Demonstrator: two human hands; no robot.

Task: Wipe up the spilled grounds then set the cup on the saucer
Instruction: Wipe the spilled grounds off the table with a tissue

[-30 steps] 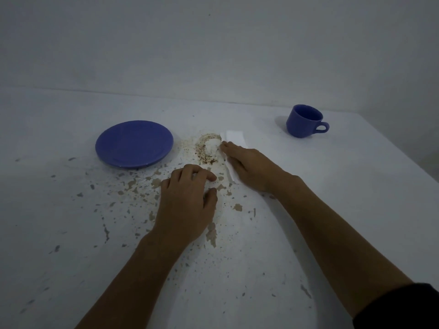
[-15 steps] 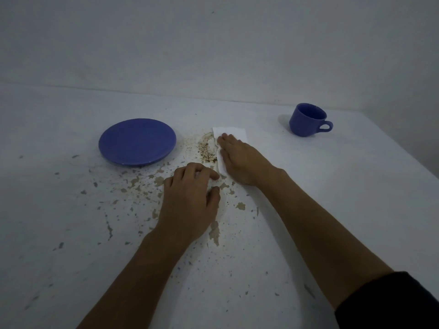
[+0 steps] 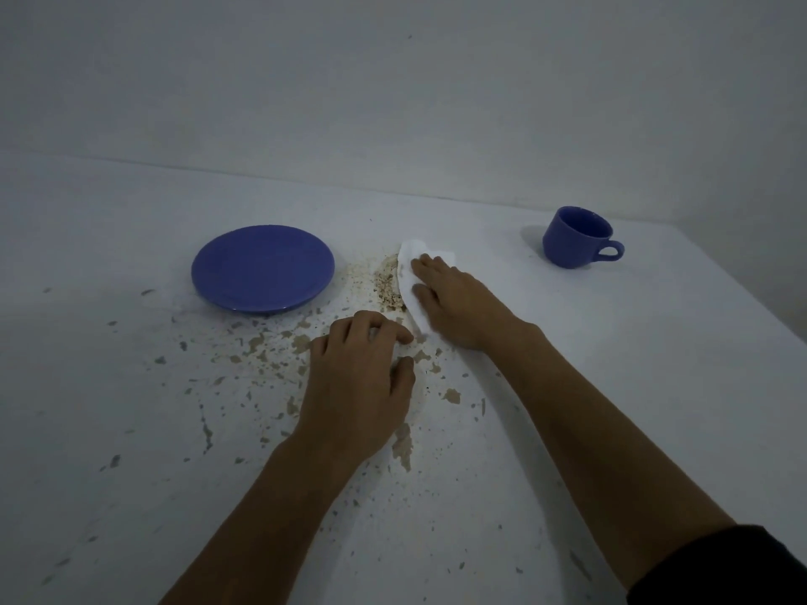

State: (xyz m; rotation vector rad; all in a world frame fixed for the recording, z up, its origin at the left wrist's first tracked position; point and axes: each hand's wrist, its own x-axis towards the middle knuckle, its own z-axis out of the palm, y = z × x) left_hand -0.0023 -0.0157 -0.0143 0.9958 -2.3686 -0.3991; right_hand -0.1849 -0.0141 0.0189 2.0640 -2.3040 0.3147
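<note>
Blue glazed ceramic marked the two dishes on the white counter (image 3: 633, 386): a saucer (image 3: 263, 268) lay flat toward the left, and a cup (image 3: 574, 238) stood upright far to the right, its handle pointing right, well apart from the saucer. Between them, just right of the saucer, lay a small dark-brown heap of spilled grounds (image 3: 386, 283), with finer specks scattered toward the saucer's rim. The counter's paint was chipped in many tan flecks around the near side of the saucer and under the arms.

The right hand (image 3: 454, 305) lay palm down, fingers spread flat, pressing a white paper napkin (image 3: 412, 272) against the counter. The napkin's left edge touched the heap of grounds, and its far end showed past the fingertips; the rest ran beneath the palm toward the wrist. The hand did not grip the napkin but held it down with flat fingers.

The left hand (image 3: 360, 386) rested on the counter nearer the camera, just beside the right wrist, its fingers curled under loosely with the thumb close to the forefinger. Whether it held anything beneath the curled fingers could not be told. A dark sleeve (image 3: 733, 565) showed at the right forearm's near end.
</note>
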